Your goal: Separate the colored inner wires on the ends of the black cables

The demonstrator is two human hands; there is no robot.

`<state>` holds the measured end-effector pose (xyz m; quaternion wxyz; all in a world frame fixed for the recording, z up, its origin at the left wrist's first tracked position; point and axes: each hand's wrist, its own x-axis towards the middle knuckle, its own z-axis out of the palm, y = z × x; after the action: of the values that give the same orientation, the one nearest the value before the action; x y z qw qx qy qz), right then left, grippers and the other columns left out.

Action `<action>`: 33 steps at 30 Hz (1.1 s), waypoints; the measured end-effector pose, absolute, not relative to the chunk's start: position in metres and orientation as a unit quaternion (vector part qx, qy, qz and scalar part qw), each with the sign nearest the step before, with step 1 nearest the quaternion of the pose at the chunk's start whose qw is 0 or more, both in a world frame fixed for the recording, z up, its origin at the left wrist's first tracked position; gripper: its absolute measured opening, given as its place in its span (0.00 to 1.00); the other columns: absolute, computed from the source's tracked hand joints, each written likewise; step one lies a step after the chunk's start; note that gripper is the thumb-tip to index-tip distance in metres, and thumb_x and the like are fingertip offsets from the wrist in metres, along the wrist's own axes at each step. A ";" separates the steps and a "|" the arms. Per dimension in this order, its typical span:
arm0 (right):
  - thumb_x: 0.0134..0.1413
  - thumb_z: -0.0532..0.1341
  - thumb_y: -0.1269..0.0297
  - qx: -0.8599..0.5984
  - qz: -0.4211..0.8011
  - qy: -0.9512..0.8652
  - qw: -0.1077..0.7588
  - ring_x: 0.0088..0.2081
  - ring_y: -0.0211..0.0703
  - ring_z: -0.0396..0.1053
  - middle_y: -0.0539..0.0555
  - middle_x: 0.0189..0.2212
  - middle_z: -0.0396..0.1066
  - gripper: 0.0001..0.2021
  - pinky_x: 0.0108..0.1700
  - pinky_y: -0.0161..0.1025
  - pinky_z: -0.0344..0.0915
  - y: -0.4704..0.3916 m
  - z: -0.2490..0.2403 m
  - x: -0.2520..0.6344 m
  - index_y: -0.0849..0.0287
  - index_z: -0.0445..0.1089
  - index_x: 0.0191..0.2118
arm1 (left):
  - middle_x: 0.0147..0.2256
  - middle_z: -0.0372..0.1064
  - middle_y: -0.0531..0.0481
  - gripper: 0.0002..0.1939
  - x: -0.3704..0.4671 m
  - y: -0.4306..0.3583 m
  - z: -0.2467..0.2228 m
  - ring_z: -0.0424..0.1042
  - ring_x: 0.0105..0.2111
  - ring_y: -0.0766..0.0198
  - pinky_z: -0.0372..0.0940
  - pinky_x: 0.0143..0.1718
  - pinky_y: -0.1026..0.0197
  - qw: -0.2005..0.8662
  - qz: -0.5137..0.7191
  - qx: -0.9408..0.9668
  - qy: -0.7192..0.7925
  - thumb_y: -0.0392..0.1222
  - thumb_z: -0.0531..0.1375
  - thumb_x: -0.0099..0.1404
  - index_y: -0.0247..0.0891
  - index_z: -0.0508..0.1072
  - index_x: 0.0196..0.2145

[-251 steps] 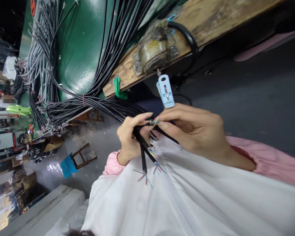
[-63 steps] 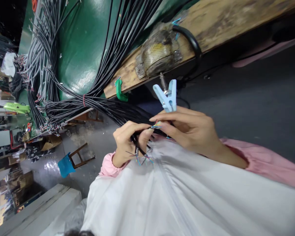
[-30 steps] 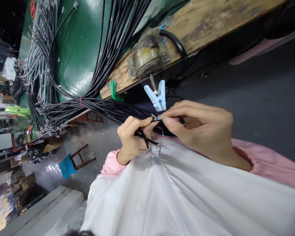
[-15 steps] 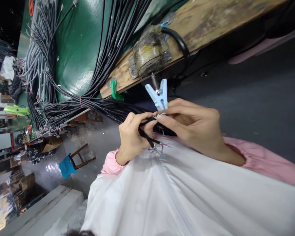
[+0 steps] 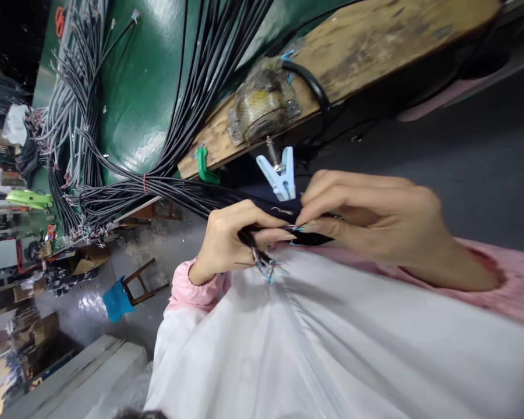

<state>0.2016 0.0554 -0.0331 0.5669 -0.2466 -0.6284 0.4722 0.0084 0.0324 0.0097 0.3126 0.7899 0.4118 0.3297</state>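
Observation:
My left hand [image 5: 236, 235] is closed around several black cables, pinching one near its stripped end between thumb and forefinger. Other cable ends with thin coloured wires [image 5: 268, 269] stick out below its palm. My right hand [image 5: 362, 212] pinches the fine wires at the tip of the held cable, just right of the left fingertips. Just above the hands, a light blue clothes-peg-like clip [image 5: 280, 177] sits on the metal shaft of a small motor [image 5: 262, 107]. From the left hand the black cable bundle [image 5: 179, 189] runs back to the bench, bound by a red tie.
The motor is fixed to a wooden board [image 5: 375, 46] at the edge of the green tabletop [image 5: 131, 87]. A green clamp [image 5: 204, 166] grips the board's edge. Grey cables [image 5: 65, 116] lie at the left. A blue stool [image 5: 119, 299] stands on the floor beyond.
My right hand has moved right and slightly down, still pinching wires. The left hand's pinch has shifted a little right and down. The loose wire ends below have swung left.

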 end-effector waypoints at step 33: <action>0.66 0.62 0.59 -0.378 0.457 -0.581 0.557 0.28 0.40 0.70 0.51 0.28 0.73 0.09 0.28 0.40 0.65 0.023 -0.051 0.179 0.52 0.74 0.34 | 0.29 0.74 0.49 0.15 0.024 0.006 -0.008 0.70 0.26 0.65 0.69 0.27 0.62 0.291 0.398 0.710 0.502 0.51 0.60 0.73 0.40 0.81 0.47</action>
<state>0.1789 0.0230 -0.0511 0.5575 -0.3784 -0.5806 0.4572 0.0245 0.0059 -0.0078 0.2913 0.7104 0.5017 0.3985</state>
